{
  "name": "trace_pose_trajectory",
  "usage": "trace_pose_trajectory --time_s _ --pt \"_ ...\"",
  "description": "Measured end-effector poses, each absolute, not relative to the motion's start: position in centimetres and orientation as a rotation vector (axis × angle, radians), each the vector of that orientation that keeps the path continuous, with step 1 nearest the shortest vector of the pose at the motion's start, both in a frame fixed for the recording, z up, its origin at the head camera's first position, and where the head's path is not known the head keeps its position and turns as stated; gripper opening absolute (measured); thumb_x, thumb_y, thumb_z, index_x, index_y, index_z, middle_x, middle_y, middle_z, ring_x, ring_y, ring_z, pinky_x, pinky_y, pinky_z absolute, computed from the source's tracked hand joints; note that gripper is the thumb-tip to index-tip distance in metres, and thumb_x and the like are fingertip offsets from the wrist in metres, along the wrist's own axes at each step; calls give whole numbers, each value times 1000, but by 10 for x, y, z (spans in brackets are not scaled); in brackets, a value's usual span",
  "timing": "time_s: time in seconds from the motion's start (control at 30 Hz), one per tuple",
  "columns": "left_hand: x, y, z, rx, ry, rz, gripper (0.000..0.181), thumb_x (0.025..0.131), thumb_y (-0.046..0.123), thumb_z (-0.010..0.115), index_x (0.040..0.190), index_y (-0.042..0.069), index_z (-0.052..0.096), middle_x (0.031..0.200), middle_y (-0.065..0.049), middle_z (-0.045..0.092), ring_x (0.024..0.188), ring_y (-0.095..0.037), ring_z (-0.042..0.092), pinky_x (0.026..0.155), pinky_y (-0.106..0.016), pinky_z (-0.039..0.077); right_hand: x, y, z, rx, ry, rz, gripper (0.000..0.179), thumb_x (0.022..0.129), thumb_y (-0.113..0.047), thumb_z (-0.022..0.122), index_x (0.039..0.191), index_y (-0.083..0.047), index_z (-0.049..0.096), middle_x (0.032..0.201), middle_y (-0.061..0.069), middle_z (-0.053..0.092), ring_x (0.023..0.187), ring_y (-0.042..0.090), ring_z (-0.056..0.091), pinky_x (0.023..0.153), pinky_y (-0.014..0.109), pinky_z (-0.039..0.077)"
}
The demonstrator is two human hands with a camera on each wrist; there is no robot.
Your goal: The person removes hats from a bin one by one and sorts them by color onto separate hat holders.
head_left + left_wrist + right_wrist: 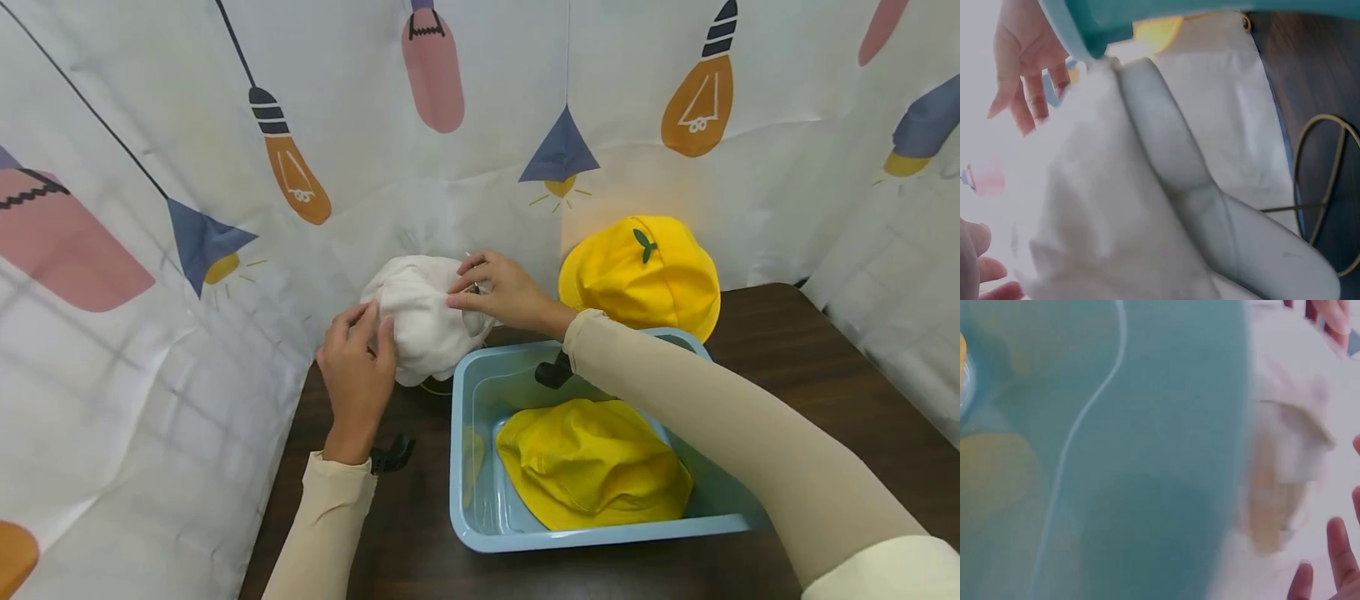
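White hat (420,312), just beside the far left corner of the blue bin (459,442), near the printed curtain (495,217). Looks to be at the stage of handling or shaping, with left hand (356,379) left of the bin and right hand (506,292) stretched over to the bin's far left corner. Fingers of both loosely bent and fairly wide, apparently gripping nothing; cannot tell about light contact with the cloth. Probably calls next for bringing fingers evenly in on the soft crown, without crushing or twisting. Inside the bin, a yellow hat (592,467), slumped and creased. Beyond the bin's far right part, another yellow hat (675,283) with a green sprout (645,244). Left of the bin, by the white hat, a thin gold loop (1335,164), cord or wire, against the dark bench (405,525); might snag. Right sleeve (697,400) and black wrist mount (553,372) slanting over the bin, likely to brush its rim; little room between bin and white hat
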State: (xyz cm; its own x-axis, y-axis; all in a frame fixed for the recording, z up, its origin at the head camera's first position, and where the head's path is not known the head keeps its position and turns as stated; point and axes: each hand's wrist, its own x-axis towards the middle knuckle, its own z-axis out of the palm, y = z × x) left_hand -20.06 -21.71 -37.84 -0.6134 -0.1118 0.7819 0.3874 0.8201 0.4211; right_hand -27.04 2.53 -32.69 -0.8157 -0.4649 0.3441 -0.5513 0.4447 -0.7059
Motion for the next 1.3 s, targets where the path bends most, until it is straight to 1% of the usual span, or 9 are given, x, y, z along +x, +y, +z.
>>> trace_pose_trajectory --time_s 0.13,0.3,0.43,0.6,0.77,0.93,1.0,1.17,1.3 --pt "-192 -214 -370 -280 -2102 -731 36 101 26 65 129 4 71 123 -19 68 92 -41 62 84 -62 44 -258 37 -308 950 -2620 1352 26 92 -37 77 108 -18 80 128 1 60 119 18 55 99 37 51" --pt "-178 -209 -362 -370 -2126 -856 33 101 19 64 129 4 70 120 -19 68 104 -38 65 87 -56 51 -243 55 -292 1041 -2636 1336 21 97 -39 70 109 -25 79 123 -6 59 109 11 57 88 33 53" --pt "-167 -206 -359 -414 -2202 -929 31 103 18 60 130 5 68 121 -14 69 108 -30 66 83 -50 54 -233 67 -291 1176 -2586 1282 20 102 -30 64 111 -20 79 119 -2 64 103 15 59 82 34 54" --pt "-152 -201 -358 -460 -2300 -973 30 104 18 59 129 3 66 124 -10 69 110 -24 67 82 -47 58 -216 84 -300 1319 -2601 1224 25 106 -24 57 121 -18 76 120 1 67 102 15 59 85 33 53" --pt "-139 -195 -361 -478 -2391 -1021 30 104 21 59 129 4 65 126 -6 68 111 -21 67 84 -46 59 -198 101 -309 1369 -2681 1167 28 103 -28 62 128 -21 72 122 -1 65 95 10 60 82 31 56" --pt "-129 -190 -370 -491 -2479 -1076 33 105 25 58 133 8 63 130 -4 66 113 -16 65 85 -39 59 -187 117 -314 1415 -2750 1086 34 99 -31 68 131 -17 70 125 1 64 97 11 63 80 32 55" --pt "-126 -188 -374 -499 -2501 -1109 35 105 27 58 135 8 61 131 -5 64 113 -15 64 85 -37 59 -184 123 -317 1434 -2763 1053 36 98 -34 70 130 -20 70 124 -2 65 97 12 62 79 31 54" --pt "-117 -183 -385 -521 -2549 -1182 41 106 28 57 143 11 54 138 -6 57 118 -19 64 87 -40 60 -176 137 -325 1470 -2802 1020 39 94 -41 73 130 -26 70 116 -9 62 92 7 56 72 27 50" --pt "-112 -180 -392 -555 -2591 -1235 45 106 30 56 149 15 49 144 -4 52 120 -21 64 90 -44 59 -171 146 -333 1506 -2850 1029 44 90 -45 76 129 -27 70 112 -9 61 90 9 55 72 28 50"
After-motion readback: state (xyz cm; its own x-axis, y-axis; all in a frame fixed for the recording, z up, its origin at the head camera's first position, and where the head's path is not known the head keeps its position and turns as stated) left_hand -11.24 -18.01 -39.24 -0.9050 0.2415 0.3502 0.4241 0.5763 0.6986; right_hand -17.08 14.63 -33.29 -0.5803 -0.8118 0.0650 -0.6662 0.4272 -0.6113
